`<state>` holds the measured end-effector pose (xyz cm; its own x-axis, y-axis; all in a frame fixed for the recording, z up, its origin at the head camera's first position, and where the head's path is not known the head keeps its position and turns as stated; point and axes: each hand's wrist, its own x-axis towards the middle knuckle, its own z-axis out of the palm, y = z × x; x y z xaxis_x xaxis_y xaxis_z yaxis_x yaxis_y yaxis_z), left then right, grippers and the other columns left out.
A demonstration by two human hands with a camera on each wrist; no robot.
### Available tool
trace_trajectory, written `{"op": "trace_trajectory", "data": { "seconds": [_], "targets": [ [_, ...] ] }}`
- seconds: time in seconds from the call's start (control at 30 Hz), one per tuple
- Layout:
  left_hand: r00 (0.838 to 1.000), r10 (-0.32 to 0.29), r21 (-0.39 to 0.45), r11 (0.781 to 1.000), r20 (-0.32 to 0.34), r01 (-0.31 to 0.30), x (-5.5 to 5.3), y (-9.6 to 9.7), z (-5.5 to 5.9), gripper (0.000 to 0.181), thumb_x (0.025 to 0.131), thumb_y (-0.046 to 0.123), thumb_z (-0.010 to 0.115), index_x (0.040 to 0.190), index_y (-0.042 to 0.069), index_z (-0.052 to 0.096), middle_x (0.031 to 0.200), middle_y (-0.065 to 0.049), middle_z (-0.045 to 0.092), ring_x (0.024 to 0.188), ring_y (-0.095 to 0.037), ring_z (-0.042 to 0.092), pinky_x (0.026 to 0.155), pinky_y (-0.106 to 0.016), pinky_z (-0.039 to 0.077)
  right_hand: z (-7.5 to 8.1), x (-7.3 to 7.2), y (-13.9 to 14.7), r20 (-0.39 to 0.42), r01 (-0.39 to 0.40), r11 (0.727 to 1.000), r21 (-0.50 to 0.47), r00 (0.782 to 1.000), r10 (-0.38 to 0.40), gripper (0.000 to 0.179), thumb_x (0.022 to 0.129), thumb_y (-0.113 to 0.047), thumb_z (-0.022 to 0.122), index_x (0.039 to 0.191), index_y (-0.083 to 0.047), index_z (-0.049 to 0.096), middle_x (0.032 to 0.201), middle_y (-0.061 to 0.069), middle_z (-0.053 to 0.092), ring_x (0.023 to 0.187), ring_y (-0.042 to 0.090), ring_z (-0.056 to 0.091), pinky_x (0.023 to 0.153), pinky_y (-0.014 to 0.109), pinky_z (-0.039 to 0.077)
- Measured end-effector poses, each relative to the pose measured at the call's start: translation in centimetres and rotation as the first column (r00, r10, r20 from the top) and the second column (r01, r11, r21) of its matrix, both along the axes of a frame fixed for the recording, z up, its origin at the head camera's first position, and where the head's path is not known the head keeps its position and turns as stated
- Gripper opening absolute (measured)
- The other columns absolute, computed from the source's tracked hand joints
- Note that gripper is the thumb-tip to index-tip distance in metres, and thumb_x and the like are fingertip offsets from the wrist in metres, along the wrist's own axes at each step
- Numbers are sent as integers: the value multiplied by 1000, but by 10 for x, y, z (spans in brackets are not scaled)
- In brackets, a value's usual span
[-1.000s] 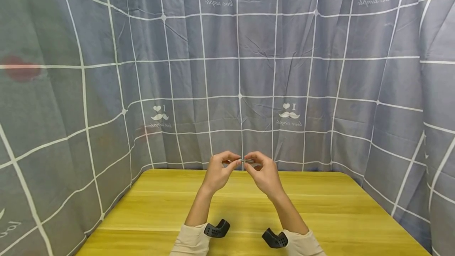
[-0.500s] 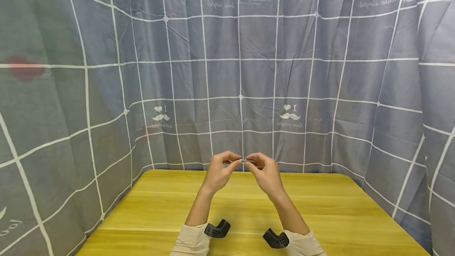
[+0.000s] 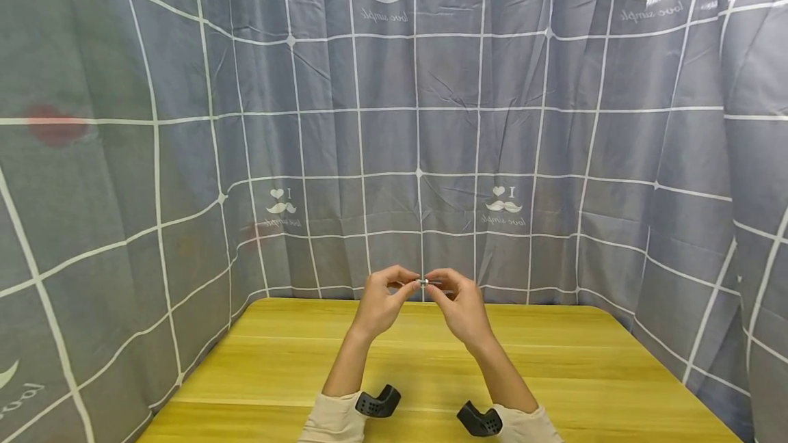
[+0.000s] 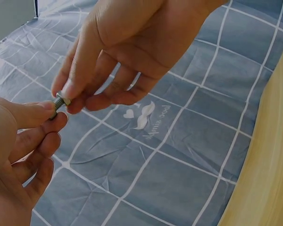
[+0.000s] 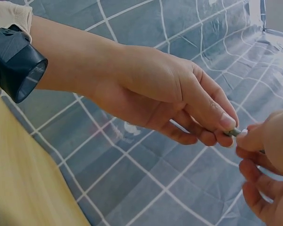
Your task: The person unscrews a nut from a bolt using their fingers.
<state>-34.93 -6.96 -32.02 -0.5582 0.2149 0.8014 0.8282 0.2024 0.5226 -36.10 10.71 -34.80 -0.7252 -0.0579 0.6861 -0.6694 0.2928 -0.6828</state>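
Observation:
Both hands meet fingertip to fingertip over the far part of the table, around a small metal bolt. My left hand pinches one end between thumb and forefinger. From the other side, my right hand pinches the bolt too, and a thin length of it shows beyond the right fingertips in the head view. In the left wrist view, bare thread and a wider metal collar show between the two thumbs. Part of the bolt's length is hidden by the fingers. The other fingers of both hands are loosely bent.
The yellow wood-grain table lies below the hands. A grey-blue checked curtain surrounds it at the back and both sides. Black wrist devices sit at the cuffs of the light sleeves.
The scene sits slightly lower in the head view. Both hands keep together on the bolt, with only small finger shifts around its middle.

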Motion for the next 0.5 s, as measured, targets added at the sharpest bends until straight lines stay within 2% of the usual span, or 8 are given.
{"op": "trace_trajectory", "data": {
  "seconds": [0.1,0.23,0.37,0.5],
  "targets": [
    [1000,0,1,1000,6,0,-1,0,-1,5,94,-7,71,96,-10,74,92,-20,73,87,-38,67,82,-53,53,-1,-1,-1,-15,-15,1000,0,1000,15,24,97,-10,75,120,-8,71,116,7,70,104,25,68,86,45,57],
    [1000,2,0,1000,13,-2,-1,0,-2,4,93,-7,71,96,-9,74,92,-20,73,87,-38,67,82,-53,53,-2,-1,-1,27,4,1000,-7,1000,-3,35,99,-20,75,131,-9,68,119,7,70,105,25,69,87,47,56],
    [1000,5,4,1000,1,-5,-1,1,-2,4,93,-8,71,95,-10,74,91,-20,73,86,-38,67,81,-53,54,-1,0,0,56,30,1000,-6,998,-29,26,103,-25,69,120,-6,74,109,4,74,99,28,70,85,47,56],
    [1000,2,5,1000,-10,-2,-2,1,0,3,93,-9,71,95,-10,74,91,-20,73,86,-38,68,81,-50,54,1,-1,0,29,22,1000,-11,999,-22,16,101,-15,71,111,-4,75,106,4,73,99,28,69,86,46,56]
  ]
}}
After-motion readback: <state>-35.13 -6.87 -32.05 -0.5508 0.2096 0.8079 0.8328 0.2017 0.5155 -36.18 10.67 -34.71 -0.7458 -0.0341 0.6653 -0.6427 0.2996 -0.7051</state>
